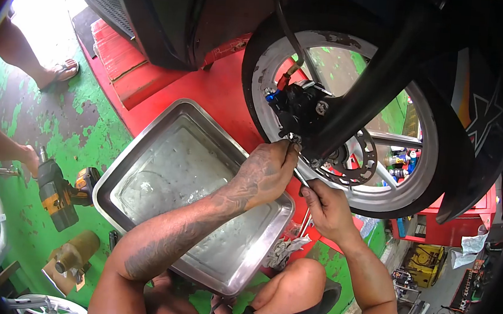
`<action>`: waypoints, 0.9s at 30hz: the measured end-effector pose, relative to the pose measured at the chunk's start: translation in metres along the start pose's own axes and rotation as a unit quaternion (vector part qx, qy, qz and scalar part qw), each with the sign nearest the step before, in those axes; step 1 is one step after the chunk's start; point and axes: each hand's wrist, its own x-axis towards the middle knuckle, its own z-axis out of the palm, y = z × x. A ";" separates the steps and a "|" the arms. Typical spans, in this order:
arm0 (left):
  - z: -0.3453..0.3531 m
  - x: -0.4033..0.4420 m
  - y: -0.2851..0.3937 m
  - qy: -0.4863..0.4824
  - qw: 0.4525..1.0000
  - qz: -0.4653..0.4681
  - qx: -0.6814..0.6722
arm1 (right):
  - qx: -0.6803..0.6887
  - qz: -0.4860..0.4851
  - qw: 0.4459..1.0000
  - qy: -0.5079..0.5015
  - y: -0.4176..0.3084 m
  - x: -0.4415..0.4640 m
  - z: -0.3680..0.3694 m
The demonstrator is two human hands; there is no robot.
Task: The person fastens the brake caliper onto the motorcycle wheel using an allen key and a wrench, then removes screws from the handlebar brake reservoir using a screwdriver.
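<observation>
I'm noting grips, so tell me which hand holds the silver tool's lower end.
The right hand, the one without visible tattoos; the tattooed left hand is higher, by the brake caliper.

The tray [282, 218] was smooth, glossy metal, and the brake disc [364, 160] looked like metal too. The tyre [256, 92] showed matt black rubber, while the floor [98, 118] had rough, flaking green paint.

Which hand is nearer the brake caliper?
Left. The left hand is at the lower end of the brake caliper; the right hand is farther down, gripping a metal tool.
</observation>
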 end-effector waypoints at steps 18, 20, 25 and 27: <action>-0.002 -0.001 0.003 0.020 0.998 0.022 0.056 | 0.011 -0.053 0.998 0.034 0.018 0.000 0.013; -0.001 -0.001 -0.001 0.027 0.997 0.037 0.061 | 0.017 -0.055 0.998 0.039 0.021 0.000 0.016; 0.003 -0.002 -0.002 -0.004 0.998 -0.027 -0.048 | 0.009 -0.001 1.000 -0.001 0.001 0.000 0.001; -0.005 -0.004 0.010 -0.051 0.990 -0.087 -0.096 | -0.033 0.021 0.999 -0.019 -0.006 -0.002 -0.009</action>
